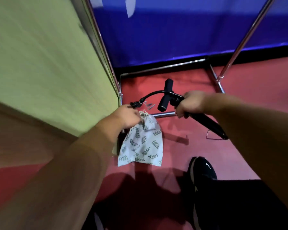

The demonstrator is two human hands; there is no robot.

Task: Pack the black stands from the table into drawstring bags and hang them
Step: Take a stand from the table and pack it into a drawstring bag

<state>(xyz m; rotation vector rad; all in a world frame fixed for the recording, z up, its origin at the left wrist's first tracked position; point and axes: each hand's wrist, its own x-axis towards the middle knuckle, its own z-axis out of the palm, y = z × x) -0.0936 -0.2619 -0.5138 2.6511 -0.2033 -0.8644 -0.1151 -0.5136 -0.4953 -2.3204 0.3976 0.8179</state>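
On the left, the blurred green board [40,60] runs close along the person's left forearm, so there is little room to swing that way. Next to it the left hand [126,117] pinches the leaf-print bag [142,145] by its gathered mouth, and the bag hangs limp and flat over the floor [248,97]. That is where I see the trouble. The mouth looks bunched rather than spread, so one hand may struggle to open it while the stand comes in. The black stand [206,124] is in the air just right of the bag, not yet inside it. Its curved neck arches over until the tip sits just above the left knuckles, and a thick crosswise bar juts out near the middle. Either part could catch on the cord or the hem, and the stand looks long for this bag. The right hand [190,102] is wrapped tight round the stand's middle, with the folded legs trailing back and down. A hard twist could slip the grip and drop the stand. Behind both hands the chrome rack [163,66] has low bars close to the stand's bar, near enough to knock. The best free room is to the right, over open floor, though a shoe [204,168] stands just below.
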